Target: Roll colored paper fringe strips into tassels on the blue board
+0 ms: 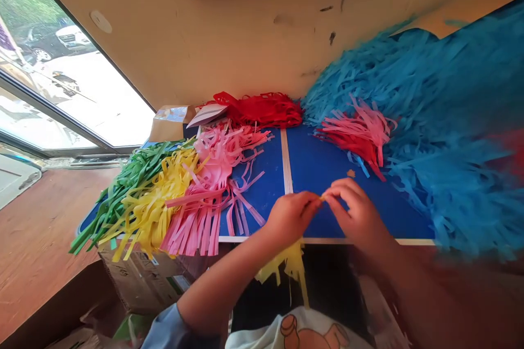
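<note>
My left hand [292,215] and my right hand [356,212] meet above the front edge of the blue table [262,196]. Both are closed in a pinch, fingertips to fingertips, on a thin twisted bit of yellow paper [323,198]. Below my left hand hangs a yellow paper fringe [292,262]; my hand and forearm hide whether it joins the pinched bit. Left of my hands lie pink paper tassels [215,163], yellow tassels [164,191] and green tassels [139,174]. A pink and red tassel [360,133] rests beyond my right hand.
A big heap of blue fringe [442,98] covers the table's right side. Red fringe [266,110] lies by the wall, near a brown paper bag [170,122]. Cardboard boxes [139,278] stand below on the left. A window [82,82] is at the left.
</note>
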`<state>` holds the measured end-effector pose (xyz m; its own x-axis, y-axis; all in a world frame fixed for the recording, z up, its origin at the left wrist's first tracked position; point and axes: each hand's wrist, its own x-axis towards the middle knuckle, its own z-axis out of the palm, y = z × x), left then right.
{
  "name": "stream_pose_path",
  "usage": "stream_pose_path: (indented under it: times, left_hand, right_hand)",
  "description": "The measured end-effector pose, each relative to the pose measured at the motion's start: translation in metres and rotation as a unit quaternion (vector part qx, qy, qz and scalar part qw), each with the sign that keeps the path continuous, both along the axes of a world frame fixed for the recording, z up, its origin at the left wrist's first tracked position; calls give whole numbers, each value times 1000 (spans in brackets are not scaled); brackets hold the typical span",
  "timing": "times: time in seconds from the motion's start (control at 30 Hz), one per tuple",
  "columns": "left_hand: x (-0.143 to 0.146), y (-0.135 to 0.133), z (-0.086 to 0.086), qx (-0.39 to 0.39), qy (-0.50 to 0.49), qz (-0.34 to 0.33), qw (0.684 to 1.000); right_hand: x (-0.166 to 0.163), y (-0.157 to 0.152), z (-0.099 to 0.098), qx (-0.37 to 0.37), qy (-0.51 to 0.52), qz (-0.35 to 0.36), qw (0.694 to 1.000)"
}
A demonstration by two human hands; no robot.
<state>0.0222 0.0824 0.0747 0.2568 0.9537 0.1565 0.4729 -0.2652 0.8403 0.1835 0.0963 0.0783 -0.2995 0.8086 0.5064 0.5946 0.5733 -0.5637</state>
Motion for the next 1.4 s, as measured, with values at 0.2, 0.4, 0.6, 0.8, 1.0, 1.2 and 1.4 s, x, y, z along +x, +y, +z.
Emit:
stream_pose_path:
  times: [0.2, 0.4, 0.6, 0.8, 1.0, 1.2, 1.4]
  left_hand:
    - [-19, 88, -29, -118, -218, 86, 965]
    - [-28, 97, -54, -161, -269, 82, 946]
    - [-27, 96, -55, -174, -246, 59, 952]
    - [-28, 95, -54, -156, -205, 45, 965]
    - [-28, 93, -52, -134, -161, 27, 977]
    - [-28, 94, -50, -140, -144, 36, 979]
    - [-29, 94, -51, -139, -135, 25, 981]
  right_hand:
    - [-36, 142, -23, -71, -168, -104, 978]
    - [-50, 179, -47, -51, -249, -173, 952]
    - [-28, 181, -48, -100, -297, -273, 910]
    - [-4, 204, -50, -149, -302, -282, 899]
    - [17, 234, -41, -136, -280, -274, 910]
    - [6, 244, -38, -99, -251, -332, 904]
    - [-6, 240, -47, -78, -261, -275, 922]
